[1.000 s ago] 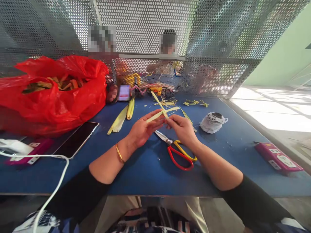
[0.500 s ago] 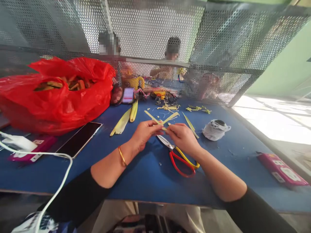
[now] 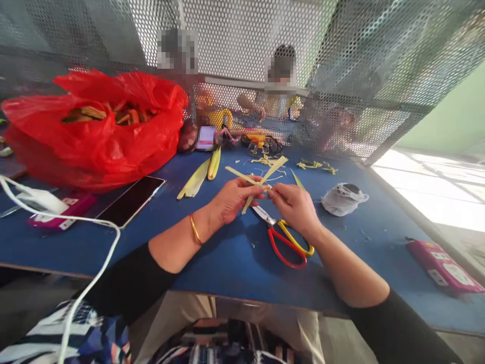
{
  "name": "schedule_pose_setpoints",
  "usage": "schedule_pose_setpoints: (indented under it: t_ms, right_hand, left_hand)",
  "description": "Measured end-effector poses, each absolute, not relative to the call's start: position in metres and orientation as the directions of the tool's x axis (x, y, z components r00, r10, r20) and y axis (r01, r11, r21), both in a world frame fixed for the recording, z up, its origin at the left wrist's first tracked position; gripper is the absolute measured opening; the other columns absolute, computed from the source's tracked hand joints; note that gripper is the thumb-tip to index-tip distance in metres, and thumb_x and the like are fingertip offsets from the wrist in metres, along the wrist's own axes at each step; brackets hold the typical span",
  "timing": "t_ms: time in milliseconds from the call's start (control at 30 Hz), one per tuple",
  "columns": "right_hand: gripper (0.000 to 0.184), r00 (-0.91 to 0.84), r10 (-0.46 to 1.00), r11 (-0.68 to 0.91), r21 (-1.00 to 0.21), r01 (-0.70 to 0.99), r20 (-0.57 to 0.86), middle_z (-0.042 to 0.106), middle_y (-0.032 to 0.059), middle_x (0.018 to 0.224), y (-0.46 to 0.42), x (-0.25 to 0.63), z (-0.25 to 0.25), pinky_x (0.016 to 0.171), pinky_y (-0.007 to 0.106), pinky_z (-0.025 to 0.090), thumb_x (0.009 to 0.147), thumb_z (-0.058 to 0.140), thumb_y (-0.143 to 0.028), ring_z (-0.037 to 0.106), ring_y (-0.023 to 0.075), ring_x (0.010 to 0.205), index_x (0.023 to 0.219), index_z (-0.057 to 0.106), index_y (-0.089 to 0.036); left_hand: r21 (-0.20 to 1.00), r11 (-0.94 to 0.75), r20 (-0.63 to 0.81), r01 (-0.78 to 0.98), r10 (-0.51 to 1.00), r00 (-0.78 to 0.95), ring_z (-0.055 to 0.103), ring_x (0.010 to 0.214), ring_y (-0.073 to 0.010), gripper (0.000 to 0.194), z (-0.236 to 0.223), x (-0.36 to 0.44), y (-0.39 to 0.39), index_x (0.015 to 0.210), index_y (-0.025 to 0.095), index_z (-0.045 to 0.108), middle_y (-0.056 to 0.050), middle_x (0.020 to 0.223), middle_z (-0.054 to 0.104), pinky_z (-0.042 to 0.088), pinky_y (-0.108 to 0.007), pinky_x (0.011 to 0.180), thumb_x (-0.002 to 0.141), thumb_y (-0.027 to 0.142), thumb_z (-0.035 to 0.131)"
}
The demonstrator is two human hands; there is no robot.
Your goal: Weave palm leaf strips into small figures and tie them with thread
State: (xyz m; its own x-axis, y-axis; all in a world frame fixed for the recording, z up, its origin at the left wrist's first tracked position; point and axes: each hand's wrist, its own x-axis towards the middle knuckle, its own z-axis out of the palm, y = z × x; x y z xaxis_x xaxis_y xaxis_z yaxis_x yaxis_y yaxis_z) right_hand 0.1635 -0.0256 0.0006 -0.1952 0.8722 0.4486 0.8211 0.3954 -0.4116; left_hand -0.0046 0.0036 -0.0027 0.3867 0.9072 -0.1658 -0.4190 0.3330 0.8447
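Observation:
Pale yellow-green strips (image 3: 275,169), apparently of corn husk, cross each other in a rough X above the blue table. My left hand (image 3: 242,197) pinches them near the crossing, and one end sticks out below its fingers. Close beside it, my right hand (image 3: 295,203) is closed with thumb and forefinger at the strips' crossing; the bit in its fingertips is mostly hidden. Scissors (image 3: 280,232) with one red and one yellow handle lie beneath the hands, blades partly covered. Wider husk pieces (image 3: 195,179) rest to the left, and thin scraps (image 3: 316,166) lie beyond the hands.
A red plastic bag (image 3: 125,146) of dried pieces stands at left, near a phone (image 3: 132,202) and a white cable (image 3: 93,288). At right are a white plastic-wrapped roll (image 3: 344,198) and a pink box (image 3: 443,265). A perforated metal screen (image 3: 242,45) rises behind, with people beyond it.
The view has tilted down slightly. The strips have turned in my hands, and one end now points down below my left fingers. Both hands stay close together.

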Motion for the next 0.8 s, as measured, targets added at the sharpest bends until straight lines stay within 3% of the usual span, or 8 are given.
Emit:
schedule_pose_setpoints:
  t_ms: [133, 267, 400, 500, 633, 800]
  right_hand:
    - [0.035, -0.274, 0.853, 0.46, -0.39, 0.798, 0.444, 0.044, -0.0015, 0.053, -0.027, 0.159, -0.003, 0.063, 0.028, 0.034, 0.093, 0.048, -0.033, 0.042, 0.0144, 0.057, 0.059, 0.047, -0.022]
    - [0.036, -0.297, 0.854, 0.475, -0.409, 0.779, 0.426, 0.044, -0.0014, 0.053, -0.029, 0.158, -0.003, 0.063, 0.029, 0.034, 0.092, 0.048, -0.032, 0.041, 0.014, 0.056, 0.057, 0.047, -0.022]
    - [0.039, -0.145, 0.942, 0.309, -0.617, 0.724, 0.302, 0.052, -0.0008, 0.055, -0.025, 0.162, 0.0, 0.058, 0.028, 0.032, 0.09, 0.049, -0.044, 0.043, 0.0127, 0.055, 0.059, 0.054, -0.021]
    - [0.047, -0.004, 0.976, 0.182, -0.811, 0.556, 0.217, 0.06, 0.0011, 0.061, -0.018, 0.168, 0.002, 0.061, 0.028, 0.037, 0.086, 0.052, -0.061, 0.05, 0.0135, 0.06, 0.066, 0.062, -0.019]
    - [0.044, 0.078, 0.979, 0.155, -0.939, 0.308, 0.187, 0.064, 0.0018, 0.065, -0.011, 0.17, -0.002, 0.071, 0.031, 0.046, 0.073, 0.067, -0.063, 0.058, 0.0153, 0.067, 0.068, 0.063, -0.019]
    - [0.032, 0.103, 0.968, 0.203, -0.957, 0.207, 0.228, 0.059, -0.0006, 0.055, -0.009, 0.167, -0.011, 0.068, 0.032, 0.048, 0.068, 0.072, -0.047, 0.057, 0.0145, 0.06, 0.057, 0.058, -0.021]
  left_hand:
    - [0.887, 0.252, -0.17, -0.388, 0.957, 0.233, 0.059, 0.051, -0.0074, 0.015, -0.01, 0.005, 0.001, 0.082, 0.014, 0.067, 0.002, 0.067, 0.068, 0.045, -0.02, 0.051, 0.072, 0.012, 0.079]
    - [0.87, 0.314, -0.257, -0.38, 0.947, 0.193, 0.057, 0.047, -0.0068, 0.01, -0.011, 0.006, 0.003, 0.081, 0.013, 0.066, 0.002, 0.065, 0.067, 0.047, -0.02, 0.049, 0.077, 0.008, 0.073]
    - [0.816, 0.445, -0.343, -0.369, 0.887, 0.311, 0.061, 0.051, -0.0083, 0.007, -0.004, -0.001, 0.007, 0.08, 0.013, 0.067, 0.0, 0.065, 0.067, 0.051, -0.02, 0.052, 0.085, 0.017, 0.069]
    - [0.803, 0.496, -0.371, -0.33, 0.849, 0.375, 0.065, 0.058, -0.011, 0.024, -0.001, -0.005, 0.007, 0.084, 0.013, 0.07, -0.006, 0.073, 0.072, 0.052, -0.021, 0.053, 0.095, 0.03, 0.056]
    - [0.86, 0.46, -0.345, -0.223, 0.845, 0.409, 0.064, 0.057, -0.0108, 0.017, -0.008, -0.001, 0.002, 0.087, 0.013, 0.072, -0.008, 0.082, 0.075, 0.046, -0.02, 0.048, 0.086, 0.029, 0.07]
    - [0.918, 0.379, -0.294, -0.121, 0.851, 0.436, 0.056, 0.048, -0.0074, 0.014, -0.014, 0.003, -0.003, 0.077, 0.013, 0.074, -0.004, 0.068, 0.071, 0.039, -0.018, 0.044, 0.073, 0.025, 0.08]
